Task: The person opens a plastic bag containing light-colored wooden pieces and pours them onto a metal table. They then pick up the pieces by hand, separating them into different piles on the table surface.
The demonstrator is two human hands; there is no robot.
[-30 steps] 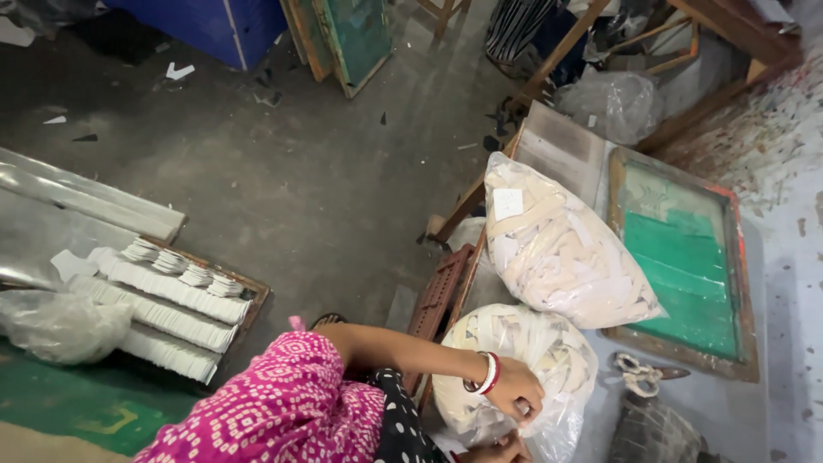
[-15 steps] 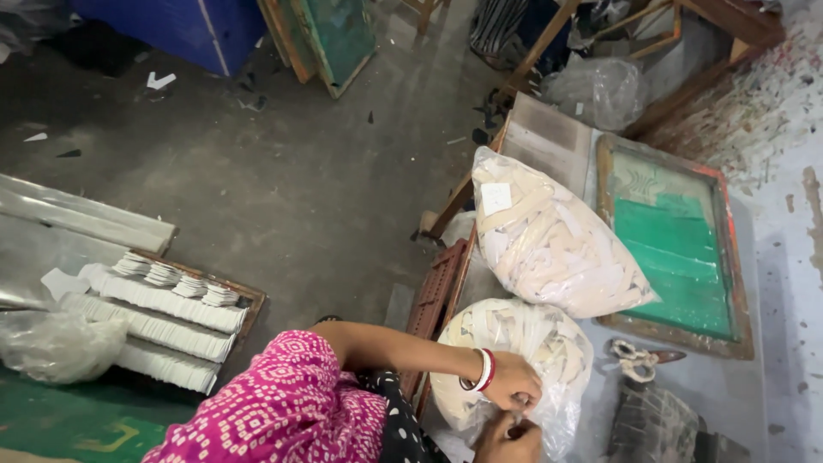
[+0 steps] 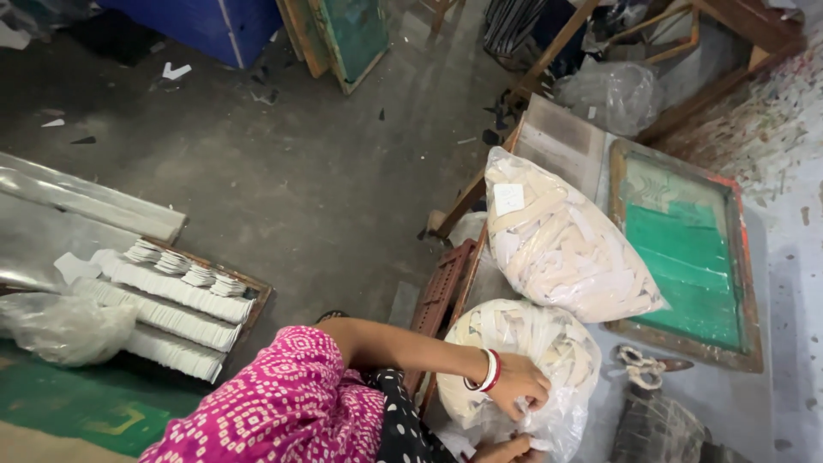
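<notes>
Both hands on the near bag of paper strips

The left hand (image 3: 519,386) has its grip pinched narrow on the clear plastic of the near bag (image 3: 523,351), right at its lower edge. The right hand (image 3: 506,448) pokes in just below at the frame's bottom, touching the same plastic; can't tell how its grip stands. The bag bulges up and away from both hands, lying on the surface (image 3: 771,403) with a second, longer bag (image 3: 561,244) just beyond, slanting toward the green screen frame (image 3: 686,249). Compared with a second ago, the bags haven't shifted and the right hand shows more.
</notes>
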